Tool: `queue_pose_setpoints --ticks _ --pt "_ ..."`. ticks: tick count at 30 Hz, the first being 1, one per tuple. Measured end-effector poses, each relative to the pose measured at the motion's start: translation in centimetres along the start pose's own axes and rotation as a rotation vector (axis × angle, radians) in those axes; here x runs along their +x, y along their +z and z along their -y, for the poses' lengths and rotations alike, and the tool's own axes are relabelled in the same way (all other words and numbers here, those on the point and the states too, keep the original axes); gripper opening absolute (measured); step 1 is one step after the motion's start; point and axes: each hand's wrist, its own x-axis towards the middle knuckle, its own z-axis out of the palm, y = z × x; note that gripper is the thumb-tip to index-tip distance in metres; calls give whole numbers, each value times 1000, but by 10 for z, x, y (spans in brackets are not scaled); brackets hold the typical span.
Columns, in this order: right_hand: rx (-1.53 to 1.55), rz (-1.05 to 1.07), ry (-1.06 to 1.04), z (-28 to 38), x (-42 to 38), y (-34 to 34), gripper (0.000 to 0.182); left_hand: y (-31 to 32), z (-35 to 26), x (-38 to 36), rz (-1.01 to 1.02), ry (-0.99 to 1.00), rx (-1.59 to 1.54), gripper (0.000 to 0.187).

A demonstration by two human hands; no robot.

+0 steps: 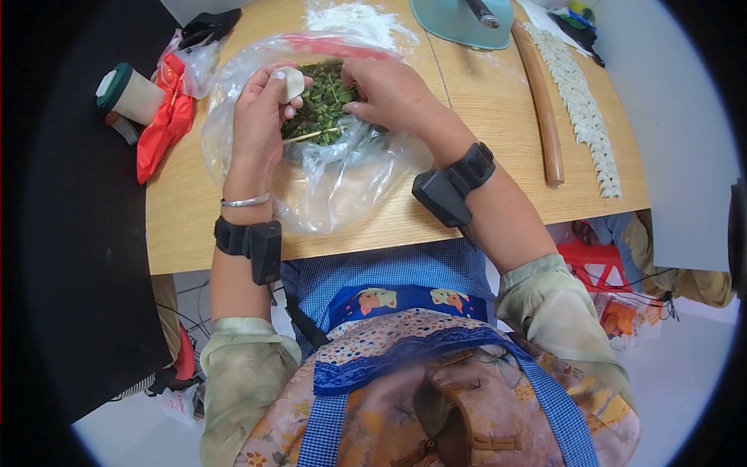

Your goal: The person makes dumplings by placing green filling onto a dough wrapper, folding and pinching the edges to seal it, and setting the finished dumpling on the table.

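My left hand (264,105) holds a small round piece of white dough (292,84) between its thumb and fingers, at the left side of a clear plastic bag (327,194). Chopped green filling (319,105) lies inside the open bag. At the filling's right edge is my right hand (389,93), its fingers bent down into the greens; whether they pinch any of it is hidden. A thin pale stick (311,135) rests across the near side of the filling.
White flour (358,25) is spread behind the bag, beside a teal board or lid (459,23). A wooden rolling pin (538,109) and rows of folded dumplings (576,101) lie at the right. A cup (132,93) and red plastic (165,121) are at the left.
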Motion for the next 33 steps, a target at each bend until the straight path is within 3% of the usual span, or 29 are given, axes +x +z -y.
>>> queue_pose_setpoints --ticks 5,7,14,20,22,25,28,33 --pt "-33 -42 39 -1 0 6 20 1 1 -1 9 -9 9 22" --pt "-21 -102 -54 -4 0 11 16 3 0 -1 5 -13 -6 18" --pt "82 -179 -43 -7 3 12 18 2 -1 -1 67 -72 -46 19" --pt "225 -233 12 -3 5 9 20 7 -8 -4 153 -135 -55 33" --pt "447 -256 50 4 4 5 14 12 -13 -9 182 -178 -65 37" --pt "506 -300 -38 13 3 6 15 11 -10 -8 271 -199 -110 38" --pt "369 -305 -172 14 6 10 17 13 -9 -11 329 -216 -119 37" --pt "276 -265 -126 15 3 10 17 10 -7 -10 345 -250 -121 35"
